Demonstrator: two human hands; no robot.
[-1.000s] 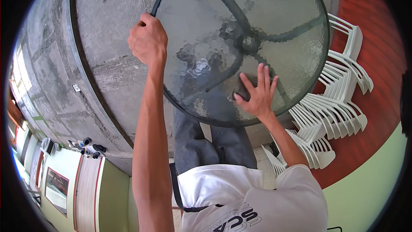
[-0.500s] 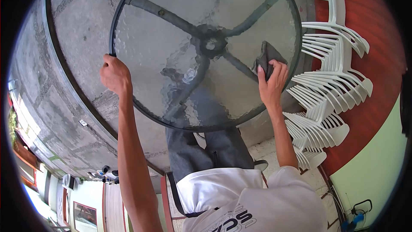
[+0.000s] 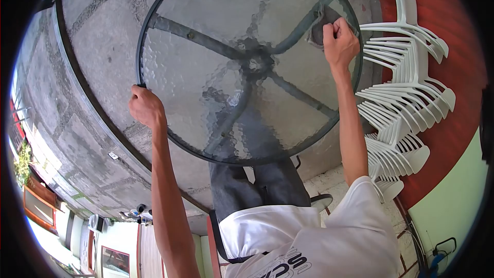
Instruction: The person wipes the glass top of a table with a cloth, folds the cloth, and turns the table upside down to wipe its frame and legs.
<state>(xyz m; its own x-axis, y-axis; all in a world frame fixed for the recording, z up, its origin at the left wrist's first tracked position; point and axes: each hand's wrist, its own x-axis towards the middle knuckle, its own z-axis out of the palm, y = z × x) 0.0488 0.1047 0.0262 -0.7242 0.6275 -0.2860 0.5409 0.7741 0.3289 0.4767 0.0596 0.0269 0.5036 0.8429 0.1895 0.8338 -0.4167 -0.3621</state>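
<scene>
The right hand (image 3: 340,46) is bunched on a grey cloth (image 3: 319,28) against the glass (image 3: 211,5), near its edge, while the left hand (image 3: 146,107) grips the rim (image 3: 139,62) (for steadiness, I'd say); moving the cloth calls for even pressure. The round table stands before the person, white chairs (image 3: 411,67) stacked beside it, grey concrete (image 3: 98,46) around.

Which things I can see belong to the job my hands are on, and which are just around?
In use:
- round glass table, left hand gripping its rim
- gray cloth, bunched under the right hand on the glass

Just around:
- stacked white chairs
- green plant, far left
</scene>
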